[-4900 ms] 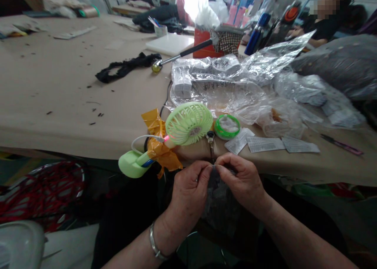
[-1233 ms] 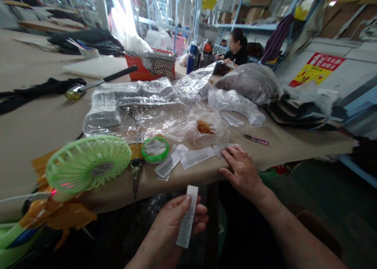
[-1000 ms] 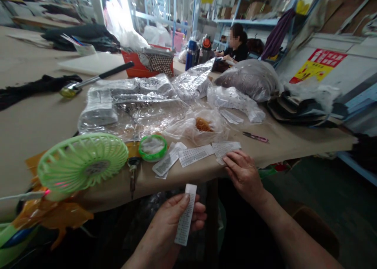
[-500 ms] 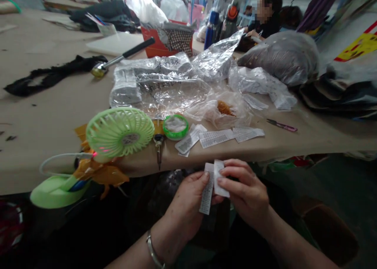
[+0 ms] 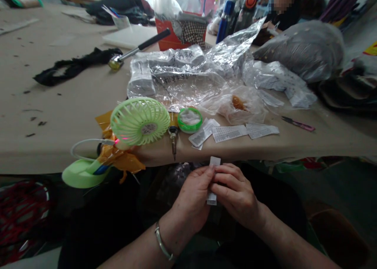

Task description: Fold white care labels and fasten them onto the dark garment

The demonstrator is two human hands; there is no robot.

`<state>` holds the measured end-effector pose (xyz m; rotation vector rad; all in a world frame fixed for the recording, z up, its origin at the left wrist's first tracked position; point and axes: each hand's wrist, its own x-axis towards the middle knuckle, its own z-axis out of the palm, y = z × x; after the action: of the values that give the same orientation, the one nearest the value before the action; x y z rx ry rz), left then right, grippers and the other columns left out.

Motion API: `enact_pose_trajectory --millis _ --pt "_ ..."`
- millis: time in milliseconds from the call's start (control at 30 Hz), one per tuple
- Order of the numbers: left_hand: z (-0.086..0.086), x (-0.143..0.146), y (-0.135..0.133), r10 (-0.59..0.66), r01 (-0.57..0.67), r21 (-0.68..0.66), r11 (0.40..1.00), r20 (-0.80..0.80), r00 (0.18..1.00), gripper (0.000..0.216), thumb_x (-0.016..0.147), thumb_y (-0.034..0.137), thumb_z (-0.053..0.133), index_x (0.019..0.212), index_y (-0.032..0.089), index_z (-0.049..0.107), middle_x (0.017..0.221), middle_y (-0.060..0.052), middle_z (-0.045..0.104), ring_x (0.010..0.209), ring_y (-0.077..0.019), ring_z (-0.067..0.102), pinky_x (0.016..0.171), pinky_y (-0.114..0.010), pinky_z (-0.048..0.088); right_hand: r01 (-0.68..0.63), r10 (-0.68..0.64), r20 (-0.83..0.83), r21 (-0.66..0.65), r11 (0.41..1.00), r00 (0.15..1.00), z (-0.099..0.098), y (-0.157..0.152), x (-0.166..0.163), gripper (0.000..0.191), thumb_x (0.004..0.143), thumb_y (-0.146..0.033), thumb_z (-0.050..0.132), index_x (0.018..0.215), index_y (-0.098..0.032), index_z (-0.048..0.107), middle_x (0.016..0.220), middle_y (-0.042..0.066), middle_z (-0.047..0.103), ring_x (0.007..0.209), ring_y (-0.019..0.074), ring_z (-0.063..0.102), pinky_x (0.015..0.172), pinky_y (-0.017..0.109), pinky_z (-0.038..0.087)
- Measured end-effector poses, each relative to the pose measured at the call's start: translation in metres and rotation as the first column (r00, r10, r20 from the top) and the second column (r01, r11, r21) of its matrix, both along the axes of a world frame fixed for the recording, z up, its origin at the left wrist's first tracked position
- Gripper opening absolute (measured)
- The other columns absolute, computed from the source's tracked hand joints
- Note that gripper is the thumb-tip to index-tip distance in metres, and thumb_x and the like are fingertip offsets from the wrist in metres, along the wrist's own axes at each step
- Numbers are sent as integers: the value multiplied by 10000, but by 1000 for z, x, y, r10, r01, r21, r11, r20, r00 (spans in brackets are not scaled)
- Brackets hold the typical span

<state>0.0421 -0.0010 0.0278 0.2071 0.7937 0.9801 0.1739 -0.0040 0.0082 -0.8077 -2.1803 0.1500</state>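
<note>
Just below the table's front edge, my left hand [image 5: 193, 196] and my right hand [image 5: 237, 190] meet around a small stack of printed labels [image 5: 215, 161]. The left thumb presses on the strips while the right fingertips lie across them from the other side. Only the top and bottom ends of the stack show; its middle is covered by fingers. On the table edge beyond, more printed labels [image 5: 229, 134] lie in a row. A round green tub [image 5: 190, 119] with white stuff in it sits left of them, beside a screwdriver-like tool [image 5: 173, 141].
A light green fan [image 5: 140, 121] is clamped at the table edge on the left. Clear plastic bags [image 5: 176, 78] spread across the middle. Small pink-handled snips [image 5: 299, 123] lie at the right. Farther back are a hammer-like tool [image 5: 138, 51] and a stuffed bag [image 5: 303, 51]. A person sits across the table.
The two strips that were side by side are now together, and my right hand has closed in against my left. The view has shifted, so the table things appear farther right.
</note>
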Motion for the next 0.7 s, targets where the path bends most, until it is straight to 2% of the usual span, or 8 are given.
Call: enact_pose_trajectory --millis 200,267,333,400,500,567,633,700 --pt "6 -3 -2 23 -23 -4 1000 -48 999 152 715 234 725 787 104 690 747 -56 682 630 -105 605 552 -174 435 -82 82 -2 -67 994 997 1 -5 5 194 834 -174 591 1018 -209 641 975 55 705 1095 236 593 974 466 440" --pt "8 -4 -4 6 -6 -2 1000 -71 997 168 739 258 707 801 104 683 714 -50 672 589 -100 594 538 -180 443 -120 108 -83 -154 981 991 3 -7 9 221 818 -225 625 1038 -210 632 1009 67 692 1129 261 570 985 487 431" --pt "9 -6 -6 -43 44 1 999 -100 994 204 773 301 674 830 105 677 678 -48 663 551 -102 588 528 -193 457 -83 10 -258 -275 958 966 5 -7 12 213 826 -256 617 1035 -216 630 1022 72 671 1122 265 565 967 474 446" --pt "10 -6 -10 -93 94 1 996 -138 986 231 793 336 647 846 112 670 685 -52 667 537 -107 592 526 -207 471 -31 -192 -407 -480 876 893 5 -3 13 216 840 -270 597 1051 -229 622 994 61 658 1012 227 609 877 396 503" --pt "12 -6 -15 -138 145 20 989 -199 970 246 802 359 627 798 115 660 687 -53 662 536 -110 590 525 -214 477 -172 -376 -462 -784 596 803 3 6 11 230 810 -312 634 1020 -219 627 851 18 652 725 136 623 656 257 523" --pt "13 -6 -16 -160 174 36 984 -239 958 267 813 373 608 756 116 650 668 -45 647 526 -103 573 523 -213 471 -304 -400 -486 -846 438 777 2 12 7 178 791 -334 657 895 -191 639 751 -6 626 614 100 572 576 220 488" --pt "14 -7 -17 -189 210 50 976 -269 944 288 823 386 591 735 117 645 666 -43 642 541 -100 568 541 -213 469 -355 -419 -507 -849 391 753 3 13 3 162 792 -333 656 777 -176 620 704 -16 598 579 85 525 547 207 459" --pt "14 -10 -17 -242 265 53 963 -265 933 283 828 376 585 733 117 647 678 -48 645 565 -101 574 563 -214 468 -358 -414 -513 -845 398 751 6 13 -1 162 789 -315 657 730 -174 604 689 -19 579 583 84 503 542 202 442"
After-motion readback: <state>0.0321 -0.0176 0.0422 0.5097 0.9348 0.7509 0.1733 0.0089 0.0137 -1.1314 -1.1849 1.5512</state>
